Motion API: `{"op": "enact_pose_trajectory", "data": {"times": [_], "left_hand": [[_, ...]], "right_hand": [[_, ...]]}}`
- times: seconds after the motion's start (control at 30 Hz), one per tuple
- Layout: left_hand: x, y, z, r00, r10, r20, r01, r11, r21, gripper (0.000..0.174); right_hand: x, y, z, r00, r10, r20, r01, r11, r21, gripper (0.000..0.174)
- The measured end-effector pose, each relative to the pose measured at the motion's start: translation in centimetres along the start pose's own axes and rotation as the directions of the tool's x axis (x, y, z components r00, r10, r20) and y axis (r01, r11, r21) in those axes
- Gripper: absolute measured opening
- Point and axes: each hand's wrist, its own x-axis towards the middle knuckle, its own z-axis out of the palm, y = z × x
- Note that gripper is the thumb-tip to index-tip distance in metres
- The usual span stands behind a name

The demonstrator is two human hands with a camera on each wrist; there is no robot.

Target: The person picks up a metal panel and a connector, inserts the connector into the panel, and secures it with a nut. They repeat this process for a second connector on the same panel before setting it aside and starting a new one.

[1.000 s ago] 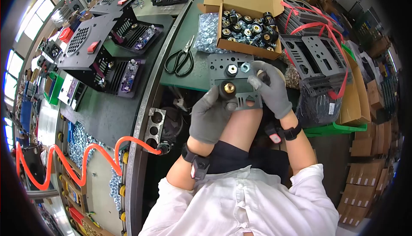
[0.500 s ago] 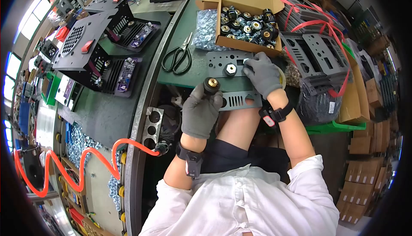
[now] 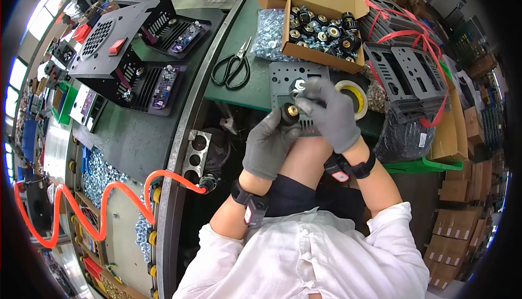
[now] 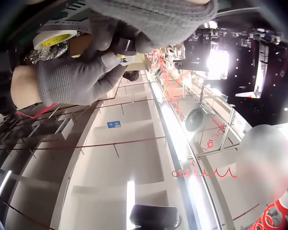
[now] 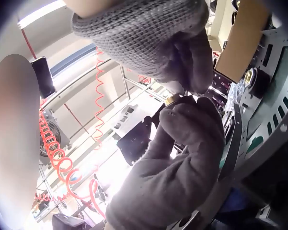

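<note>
At the table's [image 3: 239, 97] edge, a round black socket [image 3: 289, 113] with a shiny brass middle is gripped by the gloved left hand [image 3: 269, 144] over a gray metal plate [image 3: 284, 75]. Its tip is pinched by the right hand [image 3: 330, 113].

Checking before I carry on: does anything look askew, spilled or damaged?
Nothing spilled or damaged. The grey panel overhangs the bench edge, but the left hand grips its connector and the right hand pinches a nut.

Factory assembly station
Black chassis [image 3: 109, 49] at ten o'clock, carton of connectors [image 3: 318, 54] at twelve, cardboard boxes [image 3: 457, 239] at four, orange air hose [image 3: 168, 175] at eight.
</note>
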Motion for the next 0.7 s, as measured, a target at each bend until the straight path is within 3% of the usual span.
{"op": "enact_pose_trajectory", "data": {"times": [0.03,0.17,0.23,0.27,0.33,0.4,0.5,0.53,0.57,0.6,0.63,0.67,0.7], "left_hand": [[0.0,0.0,-0.2,1.000,0.004,0.000,-0.004,1.000,-0.001,0.031],[-0.4,0.3,-0.9,0.996,0.036,0.085,-0.033,0.999,-0.033,0.032],[-0.7,0.4,-1.0,0.994,0.046,0.095,-0.040,0.997,-0.060,0.032],[-0.7,0.3,-1.0,0.998,0.034,0.054,-0.030,0.996,-0.083,0.032],[-1.1,0.2,-0.9,1.000,0.025,0.011,-0.023,0.994,-0.110,0.032],[-1.8,0.2,-0.1,0.997,0.034,-0.063,-0.032,0.999,0.030,0.030],[-3.5,0.5,-0.1,0.989,0.087,-0.118,-0.073,0.991,0.115,0.028],[-3.8,0.7,-0.8,0.988,0.088,-0.127,-0.075,0.991,0.111,0.028],[-4.0,0.8,-2.0,0.967,0.189,-0.171,-0.150,0.964,0.219,0.027],[-4.2,1.0,-3.2,0.935,0.290,-0.203,-0.214,0.920,0.328,0.026],[-4.2,1.3,-4.3,0.911,0.268,-0.312,-0.177,0.940,0.293,0.024],[-4.0,0.9,-5.3,0.910,0.266,-0.319,-0.174,0.941,0.289,0.024],[-3.8,0.3,-6.3,0.911,0.329,-0.248,-0.150,0.825,0.545,0.024]], "right_hand": [[-0.4,0.1,0.2,0.987,-0.160,0.033,0.163,0.977,-0.141,0.020],[-1.0,-0.3,0.0,0.989,-0.101,0.105,0.105,0.994,-0.037,0.022],[-1.1,-0.4,0.0,0.919,-0.329,0.219,0.351,0.934,-0.069,0.027],[-1.3,-0.9,0.1,0.917,-0.331,0.223,0.353,0.933,-0.066,0.027],[-2.1,-2.3,0.3,0.966,-0.084,0.244,0.077,0.996,0.038,0.029],[-2.4,-1.8,0.7,0.965,-0.095,0.243,0.106,0.994,-0.033,0.031],[-2.8,-1.6,1.1,0.955,0.003,0.295,-0.002,1.000,-0.004,0.028],[-2.8,-1.5,1.1,0.965,0.046,0.258,-0.069,0.994,0.080,0.028],[-2.8,-1.3,1.0,0.970,0.093,0.225,-0.132,0.978,0.164,0.027],[-2.9,-0.8,0.8,0.945,0.222,0.241,-0.290,0.910,0.297,0.027],[-2.7,-1.0,0.6,0.930,0.282,0.235,-0.347,0.887,0.306,0.027],[-2.6,-1.2,0.4,0.912,0.341,0.228,-0.401,0.860,0.317,0.028],[-2.8,-0.7,0.4,0.909,0.346,0.232,-0.407,0.858,0.313,0.028]]}}
